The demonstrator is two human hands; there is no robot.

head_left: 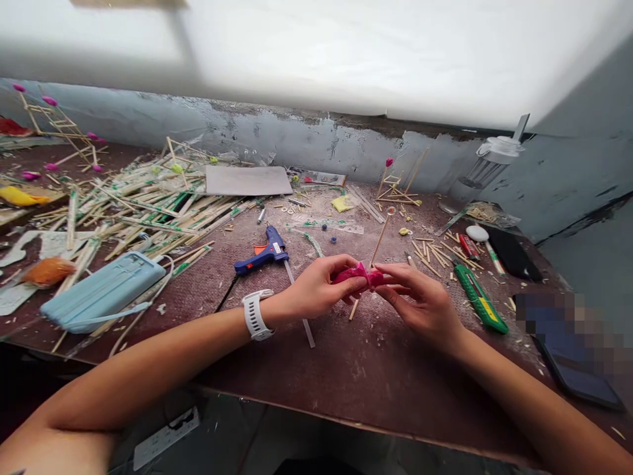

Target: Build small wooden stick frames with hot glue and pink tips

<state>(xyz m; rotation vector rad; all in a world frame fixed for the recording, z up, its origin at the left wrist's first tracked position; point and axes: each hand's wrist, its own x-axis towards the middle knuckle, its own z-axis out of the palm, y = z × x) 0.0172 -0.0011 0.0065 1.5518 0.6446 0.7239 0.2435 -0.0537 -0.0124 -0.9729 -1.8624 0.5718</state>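
Close together over the table, both my hands pinch a crumpled pink piece (360, 276), possibly a balloon or wrapper. My left hand (324, 287), with a white watch on the wrist, has its fingers closed around the left part. My right hand (420, 300) grips the right end between thumb and fingers. A thin wooden stick (380, 237) with a small round tip rises behind the pink piece, and its lower end shows beneath. What fixes the stick is hidden by the fingers. A blue glue gun (267, 252) lies left of my hands.
On the brown table (346, 389), a pile of sticks (163, 204) and a light blue power bank (103, 290) lie left. At right are a green cutter (477, 297), a phone (568, 349), a black case (512, 253) and a clear cup (487, 165). Stick frames (395, 191) stand behind.
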